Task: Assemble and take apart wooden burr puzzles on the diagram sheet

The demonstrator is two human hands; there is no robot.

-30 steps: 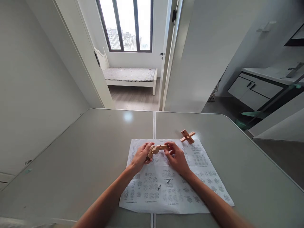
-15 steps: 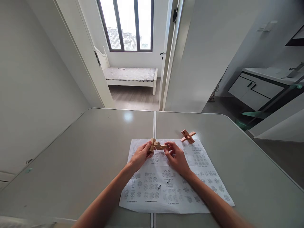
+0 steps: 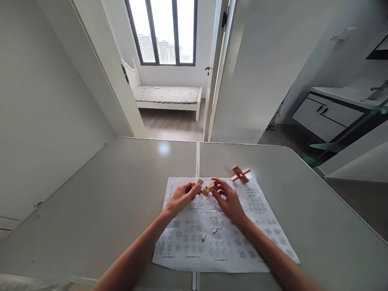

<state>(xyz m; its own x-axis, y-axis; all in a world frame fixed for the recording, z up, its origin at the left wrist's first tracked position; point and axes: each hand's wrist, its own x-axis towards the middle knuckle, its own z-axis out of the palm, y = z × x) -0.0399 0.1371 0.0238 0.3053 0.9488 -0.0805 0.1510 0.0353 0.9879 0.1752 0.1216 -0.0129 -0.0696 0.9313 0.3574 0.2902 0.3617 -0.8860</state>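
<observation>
Over the upper part of a printed sheet [image 3: 224, 258], both hands hold small notched wooden puzzle pieces close together. My left hand [image 3: 181, 198] is closed, pinching light wooden puzzle pieces [image 3: 205, 192] between thumb and fingers. From the other side, my right hand [image 3: 228, 201] grips a wooden puzzle piece [image 3: 212, 185] by its end with thumb and fingertips. The pieces meet or nearly meet; whether they interlock I cannot tell. Beyond my right hand, a crossed wooden assembly [image 3: 240, 174] of reddish pieces rests at the sheet's far right corner.
The sheet, covered in small diagrams, lies on a grey table [image 3: 91, 210] with a pale seam [image 3: 198, 159] down its middle. Past the table's far edge are a doorway, a bed [image 3: 168, 95] and a window. A cabinet [image 3: 327, 115] stands off to the right.
My left hand has turned the pieces it holds, so they sit at a different angle. The piece in my right hand has tilted upward. The crossed assembly stays put.
</observation>
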